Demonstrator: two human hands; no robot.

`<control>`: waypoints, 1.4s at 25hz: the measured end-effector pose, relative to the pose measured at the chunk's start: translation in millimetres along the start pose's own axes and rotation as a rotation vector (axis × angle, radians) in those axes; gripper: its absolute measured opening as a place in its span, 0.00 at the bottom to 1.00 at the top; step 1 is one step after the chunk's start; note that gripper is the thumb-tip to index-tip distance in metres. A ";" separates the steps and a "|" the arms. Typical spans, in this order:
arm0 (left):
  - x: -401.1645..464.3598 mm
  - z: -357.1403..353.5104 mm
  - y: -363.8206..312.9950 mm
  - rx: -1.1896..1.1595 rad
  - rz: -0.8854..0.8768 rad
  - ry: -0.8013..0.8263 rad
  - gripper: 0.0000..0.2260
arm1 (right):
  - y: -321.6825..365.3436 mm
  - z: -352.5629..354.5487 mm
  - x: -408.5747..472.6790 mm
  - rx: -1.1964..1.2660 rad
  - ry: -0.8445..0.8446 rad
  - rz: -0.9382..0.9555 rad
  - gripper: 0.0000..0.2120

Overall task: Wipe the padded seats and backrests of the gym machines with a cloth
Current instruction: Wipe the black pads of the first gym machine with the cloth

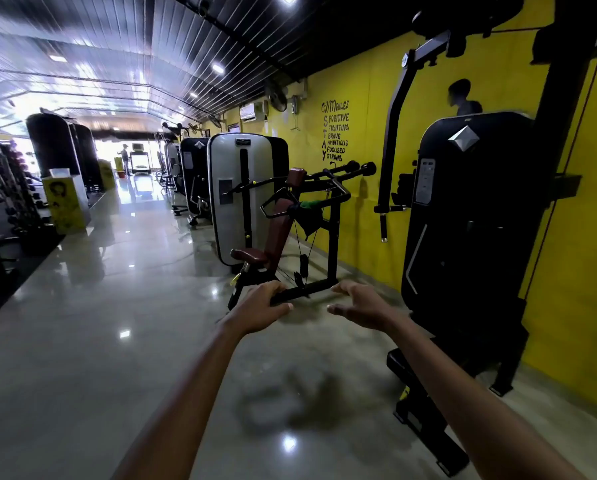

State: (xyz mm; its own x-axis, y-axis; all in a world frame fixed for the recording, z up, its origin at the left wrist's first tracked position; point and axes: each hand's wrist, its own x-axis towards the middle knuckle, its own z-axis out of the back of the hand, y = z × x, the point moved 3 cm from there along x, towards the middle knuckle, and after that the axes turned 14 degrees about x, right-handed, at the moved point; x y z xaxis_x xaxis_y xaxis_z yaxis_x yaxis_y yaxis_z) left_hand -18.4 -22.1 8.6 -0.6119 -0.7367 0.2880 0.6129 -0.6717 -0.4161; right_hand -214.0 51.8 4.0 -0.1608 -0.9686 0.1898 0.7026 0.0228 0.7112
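A gym machine stands ahead with a maroon padded seat (247,255) and a long maroon backrest (280,227) topped by a maroon head pad (296,177). A dark green cloth (307,216) hangs over the machine's frame beside the backrest. My left hand (260,306) and my right hand (361,304) are stretched out in front of me at about the same height, short of the machine. Both are empty with loosely curved fingers, palms facing each other.
A black weight-stack machine (463,237) stands close on my right against the yellow wall (359,140). More machines line the wall further on. Glossy floor (117,323) runs down the aisle. A dumbbell rack (16,188) and a yellow box (66,202) sit left. A person (125,161) stands far off.
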 end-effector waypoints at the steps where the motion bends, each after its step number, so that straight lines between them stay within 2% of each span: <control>1: 1.8 0.8 2.1 -0.001 0.002 0.000 0.18 | 0.4 -0.9 2.7 0.000 -0.002 0.000 0.27; 26: 75.5 5.0 80.1 0.042 0.010 -0.010 0.22 | -9.3 -31.7 91.5 0.020 -0.010 -0.038 0.27; 35: 126.2 -6.4 92.4 0.045 0.018 -0.025 0.22 | -24.0 -21.9 147.9 0.006 -0.005 0.023 0.27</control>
State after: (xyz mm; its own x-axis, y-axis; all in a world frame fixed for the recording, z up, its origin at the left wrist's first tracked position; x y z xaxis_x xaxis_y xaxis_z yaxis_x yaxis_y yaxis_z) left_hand -42.2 -176.7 1.0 -0.5887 -0.7497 0.3023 0.6458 -0.6611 -0.3818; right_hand -239.5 -97.4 0.2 -0.1481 -0.9666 0.2093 0.7019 0.0464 0.7107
